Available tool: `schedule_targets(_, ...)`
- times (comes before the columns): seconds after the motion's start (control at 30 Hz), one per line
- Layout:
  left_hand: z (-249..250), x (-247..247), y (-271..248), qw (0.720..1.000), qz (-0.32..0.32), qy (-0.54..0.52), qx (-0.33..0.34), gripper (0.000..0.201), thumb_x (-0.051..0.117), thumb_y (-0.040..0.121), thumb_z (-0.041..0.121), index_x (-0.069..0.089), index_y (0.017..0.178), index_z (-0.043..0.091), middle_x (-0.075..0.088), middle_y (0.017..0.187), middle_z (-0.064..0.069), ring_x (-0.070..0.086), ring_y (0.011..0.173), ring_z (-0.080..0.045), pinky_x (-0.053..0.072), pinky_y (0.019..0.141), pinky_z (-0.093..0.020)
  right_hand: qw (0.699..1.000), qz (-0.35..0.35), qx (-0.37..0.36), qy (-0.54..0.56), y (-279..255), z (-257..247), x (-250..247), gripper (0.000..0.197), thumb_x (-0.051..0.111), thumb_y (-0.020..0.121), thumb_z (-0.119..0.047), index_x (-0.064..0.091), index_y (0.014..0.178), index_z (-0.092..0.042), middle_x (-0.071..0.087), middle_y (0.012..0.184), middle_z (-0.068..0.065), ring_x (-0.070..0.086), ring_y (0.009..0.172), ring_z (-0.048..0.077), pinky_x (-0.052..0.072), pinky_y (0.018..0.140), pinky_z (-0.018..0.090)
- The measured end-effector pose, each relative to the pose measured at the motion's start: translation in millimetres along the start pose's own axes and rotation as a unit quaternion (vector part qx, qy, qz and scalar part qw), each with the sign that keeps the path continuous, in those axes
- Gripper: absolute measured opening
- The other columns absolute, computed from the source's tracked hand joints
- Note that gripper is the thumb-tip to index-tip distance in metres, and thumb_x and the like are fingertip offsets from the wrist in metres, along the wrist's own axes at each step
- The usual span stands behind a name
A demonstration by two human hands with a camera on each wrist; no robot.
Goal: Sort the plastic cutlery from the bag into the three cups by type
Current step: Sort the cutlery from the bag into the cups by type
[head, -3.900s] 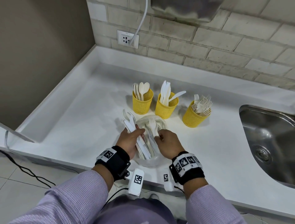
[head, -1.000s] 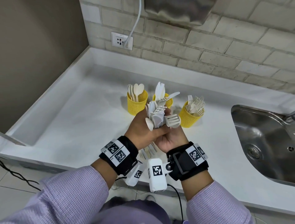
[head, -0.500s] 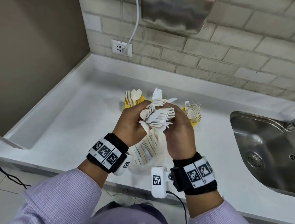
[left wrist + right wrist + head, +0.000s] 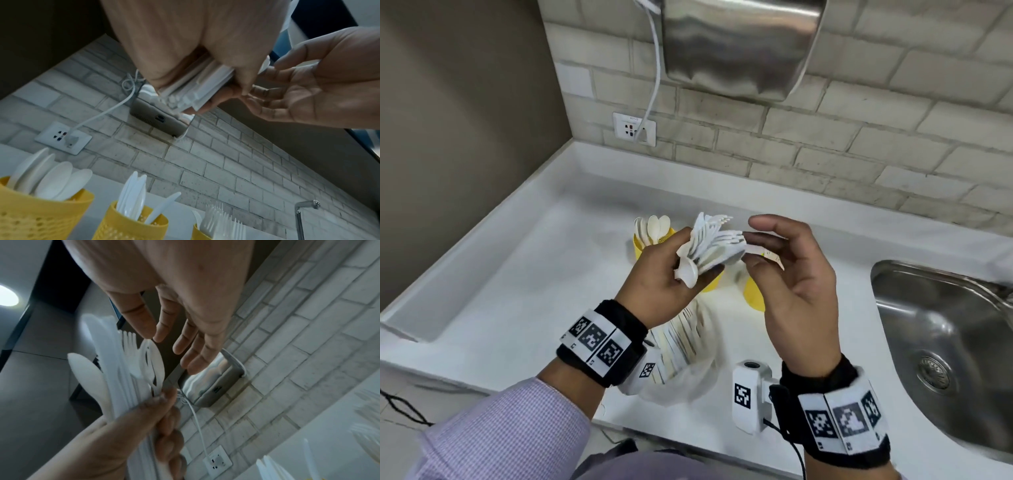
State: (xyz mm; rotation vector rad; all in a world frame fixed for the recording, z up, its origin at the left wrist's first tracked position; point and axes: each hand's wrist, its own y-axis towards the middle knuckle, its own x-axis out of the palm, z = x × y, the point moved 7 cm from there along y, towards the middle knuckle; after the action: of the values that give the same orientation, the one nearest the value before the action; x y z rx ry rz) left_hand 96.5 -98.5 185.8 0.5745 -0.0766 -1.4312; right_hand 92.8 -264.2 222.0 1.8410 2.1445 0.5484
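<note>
My left hand (image 4: 697, 255) grips a fanned bundle of white plastic cutlery (image 4: 717, 241) by its necks, raised above the counter. The handles hang below it inside a clear plastic bag (image 4: 685, 373). My right hand (image 4: 760, 243) is open just right of the bundle's heads, fingers spread; the right wrist view shows its fingers (image 4: 185, 345) close to the bundle (image 4: 123, 369). Three yellow cups stand behind: spoons (image 4: 41, 216), knives (image 4: 131, 224) and forks (image 4: 216, 232). In the head view only the spoon cup (image 4: 650, 240) shows well.
A steel sink (image 4: 945, 342) is set into the white counter (image 4: 517, 291) at the right. A steel hand dryer (image 4: 736, 44) hangs on the brick wall, its cable running to a socket (image 4: 634, 129). A dark wall bounds the left.
Both hands lifted the bundle with the bag off the counter. In the last half second my right hand let go of the cutlery heads and opened to the right.
</note>
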Motion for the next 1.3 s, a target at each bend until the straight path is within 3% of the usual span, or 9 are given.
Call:
schedule_targets(0.13, -2.2, 11.3, -2.5, 0.998, -0.007, -0.036, -0.050, 0.035, 0.073, 0.092, 0.008, 0.058, 0.104, 0.037, 0.068, 0.080, 0.034, 0.064, 0.073, 0.010, 0.043, 0.066, -0.005, 0.998, -0.030, -0.037, -0.030, 8.2, -14.8, -6.5, 0.038, 0.057, 0.084, 0.007, 0.066, 0.111, -0.018, 0.059, 0.118, 0.009, 0.062, 0.108, 0.026, 0.050, 0.087, 0.026)
schedule_targets(0.37, 1.7, 24.9, -3.4, 0.997, 0.013, -0.052, -0.063, 0.038, 0.072, 0.092, 0.004, 0.058, 0.110, 0.035, 0.068, 0.087, 0.037, 0.065, 0.082, 0.014, 0.044, 0.071, -0.003, 0.996, -0.044, 0.012, -0.077, 22.2, -3.7, -22.4, 0.027, 0.060, 0.089, -0.006, 0.067, 0.109, -0.022, 0.064, 0.115, 0.002, 0.065, 0.098, 0.015, 0.051, 0.081, 0.025)
schedule_targets(0.57, 3.2, 34.9, -4.3, 0.994, 0.006, -0.087, -0.072, 0.035, 0.070, 0.094, 0.004, 0.061, 0.128, 0.006, 0.069, 0.081, 0.029, 0.063, 0.072, 0.009, 0.045, 0.068, -0.005, 0.992, -0.089, 0.071, -0.052, 19.1, 13.1, -22.1, 0.029, 0.069, 0.088, -0.014, 0.065, 0.117, -0.018, 0.067, 0.097, -0.002, 0.065, 0.085, 0.013, 0.052, 0.076, 0.024)
schedule_targets(0.67, 3.7, 37.5, -4.2, 0.993, -0.006, -0.089, -0.076, 0.033, 0.069, 0.095, 0.005, 0.062, 0.126, 0.004, 0.069, 0.077, 0.028, 0.063, 0.068, 0.009, 0.044, 0.066, -0.005, 0.991, -0.099, 0.050, -0.074, 23.0, 12.3, -22.2, 0.033, 0.072, 0.090, -0.007, 0.064, 0.119, -0.021, 0.066, 0.102, 0.002, 0.067, 0.086, 0.019, 0.053, 0.074, 0.026)
schedule_targets(0.8, -0.2, 34.9, -4.7, 0.993, -0.024, -0.072, -0.089, 0.022, 0.068, 0.094, 0.001, 0.062, 0.112, 0.012, 0.065, 0.067, 0.030, 0.060, 0.061, 0.011, 0.042, 0.060, -0.004, 0.982, -0.138, 0.031, -0.128, 32.4, 8.2, -20.3, 0.029, 0.071, 0.087, -0.013, 0.066, 0.114, -0.022, 0.065, 0.103, 0.004, 0.065, 0.081, 0.020, 0.056, 0.075, 0.030)
schedule_targets(0.97, -5.4, 25.9, 2.0, 0.993, -0.048, -0.053, -0.093, 0.031, 0.068, 0.094, 0.000, 0.060, 0.097, 0.030, 0.063, 0.063, 0.028, 0.059, 0.057, 0.008, 0.042, 0.058, -0.006, 0.969, -0.199, 0.048, -0.134, 45.5, 8.6, -13.5, 0.022, 0.070, 0.085, -0.016, 0.066, 0.106, -0.017, 0.065, 0.103, 0.004, 0.066, 0.084, 0.021, 0.056, 0.073, 0.034)
schedule_targets(1.07, -8.9, 18.8, 4.4, 0.993, -0.064, -0.043, -0.094, 0.032, 0.070, 0.094, 0.002, 0.058, 0.091, 0.033, 0.063, 0.062, 0.027, 0.059, 0.057, 0.008, 0.042, 0.058, -0.006, 0.978, -0.185, 0.069, -0.061, 52.6, 7.6, -11.5, 0.020, 0.072, 0.087, -0.010, 0.064, 0.106, -0.013, 0.065, 0.103, 0.008, 0.066, 0.086, 0.021, 0.055, 0.070, 0.029)
schedule_targets(1.13, -10.5, 12.9, 5.2, 0.992, -0.068, -0.043, -0.095, 0.032, 0.070, 0.094, 0.004, 0.058, 0.090, 0.033, 0.063, 0.062, 0.028, 0.059, 0.057, 0.008, 0.042, 0.059, -0.007, 0.983, -0.171, 0.062, -0.017, 55.6, 6.2, -10.0, 0.019, 0.071, 0.090, -0.004, 0.063, 0.107, -0.007, 0.066, 0.100, 0.008, 0.064, 0.086, 0.019, 0.059, 0.075, 0.035)
schedule_targets(1.3, -20.2, -0.9, 5.8, 0.989, -0.075, -0.064, -0.107, 0.026, 0.072, 0.094, 0.008, 0.060, 0.089, 0.031, 0.061, 0.060, 0.022, 0.055, 0.054, 0.004, 0.043, 0.059, -0.012, 0.988, -0.137, 0.057, 0.034, 59.0, 12.9, 5.8, 0.022, 0.069, 0.091, -0.013, 0.060, 0.110, -0.008, 0.065, 0.094, 0.006, 0.061, 0.082, 0.025, 0.056, 0.074, 0.037)
